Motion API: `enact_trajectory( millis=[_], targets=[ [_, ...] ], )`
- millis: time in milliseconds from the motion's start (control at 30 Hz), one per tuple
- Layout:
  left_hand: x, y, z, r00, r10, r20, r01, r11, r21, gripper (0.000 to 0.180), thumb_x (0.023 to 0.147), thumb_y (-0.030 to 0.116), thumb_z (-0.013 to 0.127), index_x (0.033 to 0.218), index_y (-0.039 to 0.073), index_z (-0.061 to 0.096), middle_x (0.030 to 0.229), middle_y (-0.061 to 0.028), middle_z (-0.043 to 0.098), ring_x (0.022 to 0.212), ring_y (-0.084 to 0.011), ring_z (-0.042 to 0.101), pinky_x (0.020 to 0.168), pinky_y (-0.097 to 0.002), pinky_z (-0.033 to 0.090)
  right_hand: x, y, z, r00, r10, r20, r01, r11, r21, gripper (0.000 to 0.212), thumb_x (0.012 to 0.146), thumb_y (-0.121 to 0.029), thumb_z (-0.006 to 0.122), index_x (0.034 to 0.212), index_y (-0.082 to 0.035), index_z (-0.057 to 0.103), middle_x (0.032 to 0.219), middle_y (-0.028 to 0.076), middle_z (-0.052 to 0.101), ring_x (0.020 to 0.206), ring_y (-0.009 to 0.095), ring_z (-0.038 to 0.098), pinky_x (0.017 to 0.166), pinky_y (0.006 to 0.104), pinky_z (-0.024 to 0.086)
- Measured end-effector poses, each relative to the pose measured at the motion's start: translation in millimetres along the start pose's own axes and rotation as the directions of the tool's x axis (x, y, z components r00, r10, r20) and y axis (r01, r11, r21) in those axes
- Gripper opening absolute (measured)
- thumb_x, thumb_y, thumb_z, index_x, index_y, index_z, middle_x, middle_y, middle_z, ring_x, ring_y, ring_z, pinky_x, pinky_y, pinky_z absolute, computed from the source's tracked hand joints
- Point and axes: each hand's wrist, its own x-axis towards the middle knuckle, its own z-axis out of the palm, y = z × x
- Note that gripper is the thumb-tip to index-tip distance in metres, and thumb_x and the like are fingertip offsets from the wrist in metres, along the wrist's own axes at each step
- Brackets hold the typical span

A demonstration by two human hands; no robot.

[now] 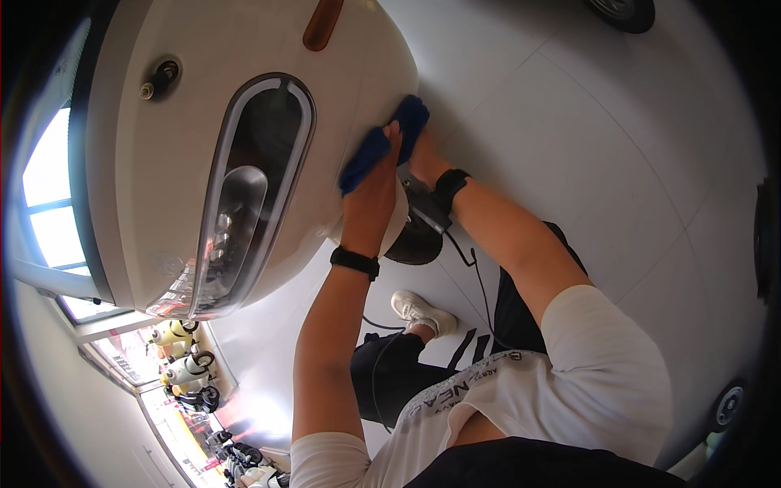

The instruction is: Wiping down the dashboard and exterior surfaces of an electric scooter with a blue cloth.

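A blue cloth (365, 159) lies against the curved cream body of a small car (342, 89). My left hand (374, 202) presses one part of it to the panel beside the long oval headlight (268, 154). Just to the right, my right hand (422, 160) grips another part at the edge of the body, fingers mostly hidden by the cloth. Whether the two blue parts are one piece I cannot tell. Black bands circle both my wrists, and a dark box with a cable (429, 213) sits by the right one.
Below my hands shows a dark wheel (415, 244). An orange lamp (323, 23) and a black round fitting (160, 77) stick out of the car body. Grey tiled floor (586, 154) spreads to the right. Several scooters (189, 368) stand at lower left; another wheel (622, 11) shows at top right.
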Motion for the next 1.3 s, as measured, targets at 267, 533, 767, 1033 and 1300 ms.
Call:
enact_trajectory(
  millis=[267, 533, 767, 1033, 1300],
  targets=[
    [-62.3, -27.7, -18.8, 0.993, -0.022, 0.112, 0.040, 0.986, -0.164, 0.056, 0.088, 0.011, 0.052, 0.143, 0.020, 0.048, 0.153, 0.0019, 0.039, 0.143, -0.0120, 0.032, 0.118, -0.0340, 0.019, -65.6, -54.3, 60.4, 0.828, 0.561, -0.015, -0.525, 0.784, 0.330, 0.045, 0.105, -0.038, 0.036, 0.129, -0.004, 0.052, 0.119, 0.010, 0.059, 0.104, 0.018, 0.057, 0.088, 0.0347, 0.047],
    [-29.7, -57.2, -56.6, 0.981, -0.196, -0.008, 0.196, 0.980, 0.045, 0.060, 0.088, 0.011, 0.052, 0.145, 0.030, 0.045, 0.153, 0.0038, 0.040, 0.139, -0.0083, 0.039, 0.110, -0.0295, 0.020, -28.8, -151.3, 97.3, 0.946, -0.174, -0.275, 0.211, 0.971, 0.111, 0.059, 0.104, -0.046, 0.034, 0.150, -0.011, 0.030, 0.155, 0.011, 0.026, 0.145, 0.026, 0.018, 0.118, 0.0376, 0.017],
    [8.5, -55.6, -65.0, 0.980, -0.195, 0.040, 0.198, 0.976, -0.096, 0.068, 0.083, 0.004, 0.053, 0.148, 0.020, 0.041, 0.157, -0.0035, 0.034, 0.143, -0.0160, 0.034, 0.107, -0.0294, 0.029, 24.0, -160.6, 77.0, 0.845, -0.534, 0.004, 0.523, 0.826, -0.211, 0.059, 0.104, -0.045, 0.033, 0.152, -0.012, 0.025, 0.156, 0.011, 0.021, 0.145, 0.025, 0.016, 0.118, 0.0354, 0.016],
    [25.3, -45.1, -53.3, 0.986, -0.163, -0.044, 0.154, 0.975, -0.163, 0.063, 0.085, 0.008, 0.054, 0.146, 0.018, 0.043, 0.157, -0.0027, 0.034, 0.143, -0.0144, 0.034, 0.102, -0.0269, 0.031, -3.6, -115.3, 31.4, 0.977, 0.140, 0.161, -0.184, 0.935, 0.303, 0.060, 0.104, -0.044, 0.038, 0.151, -0.009, 0.026, 0.148, 0.010, 0.033, 0.137, 0.020, 0.032, 0.114, 0.0308, 0.026],
    [-24.9, -70.9, -64.7, 0.963, -0.197, -0.182, 0.155, 0.963, -0.221, 0.052, 0.086, 0.009, 0.054, 0.136, 0.020, 0.055, 0.150, -0.0011, 0.045, 0.137, -0.0132, 0.041, 0.106, -0.0335, 0.029, -43.9, -160.6, 92.6, 0.961, -0.277, -0.022, 0.278, 0.961, 0.009, 0.064, 0.100, -0.032, 0.048, 0.153, -0.009, 0.021, 0.158, 0.016, 0.019, 0.147, 0.031, 0.017, 0.117, 0.0382, 0.020]
  ],
)
